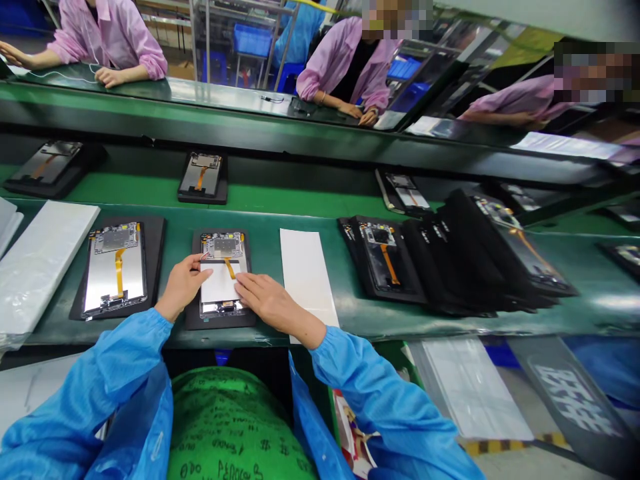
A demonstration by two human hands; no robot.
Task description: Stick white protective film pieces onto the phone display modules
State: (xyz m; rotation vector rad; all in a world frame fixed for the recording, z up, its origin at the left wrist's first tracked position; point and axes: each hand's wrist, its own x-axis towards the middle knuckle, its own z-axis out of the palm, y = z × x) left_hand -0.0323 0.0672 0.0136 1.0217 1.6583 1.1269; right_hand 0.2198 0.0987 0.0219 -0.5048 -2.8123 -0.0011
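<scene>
Left hand (183,285), fingers at the corner, grip unclear, and flat-fingered right hand (270,301) rest on a white sheet (219,283) on a tablet panel (223,245) at twelve o'clock; a slip could crease it or snag the orange ribbon (230,268).

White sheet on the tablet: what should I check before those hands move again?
Left hand on the white sheet: ok, fingers near its upper left corner.
Right hand on the sheet: ok, fingertips at its right side.
Tablet panel lying on its black tray: ok.
Orange flex cable uncovered: ok, it shows above the sheet's top edge.
Sheet square with the panel: cannot tell, the hands cover parts of its edges.
Spare white sheet beside the tray: ok.
</scene>
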